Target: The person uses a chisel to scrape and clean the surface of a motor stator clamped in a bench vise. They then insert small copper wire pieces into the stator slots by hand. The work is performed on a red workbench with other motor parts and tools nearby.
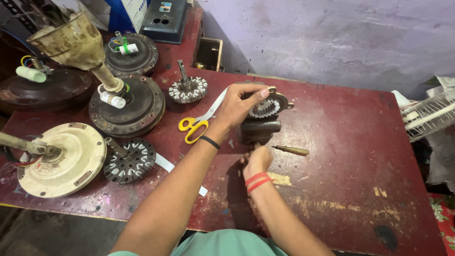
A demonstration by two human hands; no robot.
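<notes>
Fingers of the left hand [239, 105] curl over the top of a fan stator [265, 108], a ring of pale winding slots in a dark metal housing, which sits clamped in a small bench vise [258, 130] near the middle of the red table [350, 142]. Below the vise, the right hand [256, 161] is closed around the vise handle, though the handle itself is hidden under the hand. A wooden-handled screwdriver [291, 150] lies just right of the vise, apart from both hands. Left of the vise, yellow-handled scissors [196, 123] rest on the table, partly under the left forearm. Farther left of the vise stand a second bare stator [188, 89] with its shaft upright, a dark rotor core [129, 161], a cream fan motor housing [64, 159] and a dark motor housing [128, 106].
</notes>
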